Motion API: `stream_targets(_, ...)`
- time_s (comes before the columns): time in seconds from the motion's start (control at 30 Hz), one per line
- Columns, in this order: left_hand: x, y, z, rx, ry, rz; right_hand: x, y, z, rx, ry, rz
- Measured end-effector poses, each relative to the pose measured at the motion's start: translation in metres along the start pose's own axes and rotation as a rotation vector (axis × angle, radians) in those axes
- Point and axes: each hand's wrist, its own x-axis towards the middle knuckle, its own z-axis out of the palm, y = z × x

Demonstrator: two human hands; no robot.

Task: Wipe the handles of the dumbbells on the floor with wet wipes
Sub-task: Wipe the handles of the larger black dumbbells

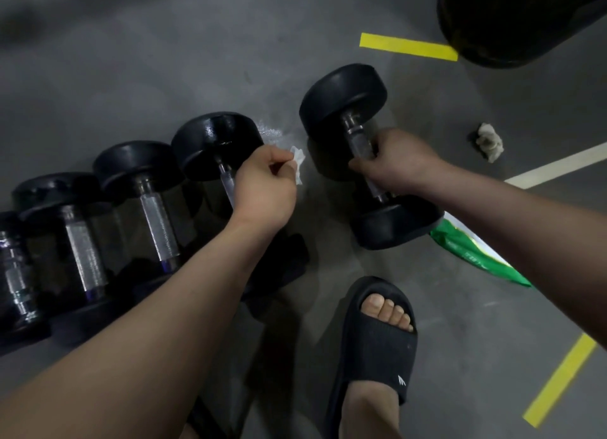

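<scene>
Floor point(164, 61): grey, smooth, seen from above.

Left edge of the visible floor: row of dumbbells point(85, 258), black heads, knurled metal handles, lying side by side and touching or nearly so. The row runs from the left edge toward the centre.

Fourth dumbbell point(216, 143) is the right end of the row. Its far head is glossy. The left hand point(262, 189) sits over its handle with fingers curled, pinching a white wet wipe point(298, 162). The wipe sticks out on the hand's right side. Contact between wipe and handle: cannot tell, the hand covers it.

Damp patch point(271, 131) on the floor just beyond that head.

Centre: lone dumbbell point(343, 97), set apart from the row with bare floor between. The right hand point(397, 161) grips its handle, fingers wrapped round the bar. Whether its heads rest on the floor: cannot tell.

Near edge, centre: a foot in a black slipper point(377, 350), toes showing.

Far side: yellow tape strip point(407, 47).

Green packet point(473, 254) lies flat beside the lone dumbbell's near head, partly under the right forearm.

Crumpled wipe point(489, 141), greyish, lies on the floor right of the right hand, apart from it.

Far right corner: large dark object point(519, 18), not identifiable.

Right edge: white line point(558, 166); nearer, a second yellow strip point(558, 379).
</scene>
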Motion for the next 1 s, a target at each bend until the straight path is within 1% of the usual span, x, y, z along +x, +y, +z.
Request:
stream_targets(0.13,-0.005,0.001,-0.005,-0.006,-0.002,-0.008,-0.007,-0.014,0.004,0.107,-0.065,-0.016)
stream_targets(0.27,-0.010,0.003,-0.009,-0.003,-0.030,-0.027,-0.009,-0.020,0.009,0.348,-0.175,-0.026)
stream_targets(0.33,-0.012,0.004,-0.011,0.007,-0.044,-0.023,-0.010,-0.022,0.011,0.385,-0.198,-0.027)
stream_targets(0.4,-0.015,0.004,-0.011,-0.011,-0.047,-0.014,-0.011,-0.022,0.013,0.371,-0.154,-0.038)
stream_targets(0.47,-0.018,0.006,-0.010,-0.025,-0.051,-0.004,-0.013,-0.022,0.014,0.378,-0.044,-0.067)
stream_targets(0.5,-0.019,0.008,-0.009,-0.025,-0.049,0.000,-0.016,-0.022,0.014,0.442,-0.010,-0.082)
stream_targets(0.53,-0.018,0.008,-0.007,-0.028,-0.048,0.002,-0.019,-0.024,0.013,0.576,-0.018,-0.085)
stream_targets(0.6,-0.018,0.011,-0.005,-0.041,-0.070,0.011,-0.028,-0.027,0.013,0.941,-0.146,-0.087)
stream_targets(0.63,-0.020,0.014,-0.004,-0.062,-0.097,0.021,-0.031,-0.029,0.012,1.077,-0.220,-0.093)
stream_targets(0.67,-0.020,0.016,-0.003,-0.103,-0.131,0.027,-0.034,-0.030,0.012,1.151,-0.262,-0.099)
stream_targets(0.7,-0.022,0.019,-0.003,-0.163,-0.169,0.023,-0.034,-0.031,0.014,1.187,-0.267,-0.098)
stream_targets(0.77,-0.025,0.023,-0.007,-0.286,-0.223,-0.022,-0.031,-0.029,0.017,1.227,-0.214,-0.072)
stream_targets(0.8,-0.025,0.024,-0.009,-0.301,-0.225,-0.037,-0.028,-0.028,0.018,1.218,-0.171,-0.058)
stream_targets(0.83,-0.025,0.024,-0.013,-0.260,-0.205,-0.027,-0.025,-0.024,0.018,1.178,-0.117,-0.052)
stream_targets(0.9,-0.021,0.022,-0.020,-0.041,-0.127,0.087,-0.017,-0.016,0.016,1.049,-0.022,-0.067)
stream_targets(1.0,-0.013,0.024,-0.031,0.287,0.010,0.360,-0.006,-0.007,0.016,0.841,0.095,-0.163)
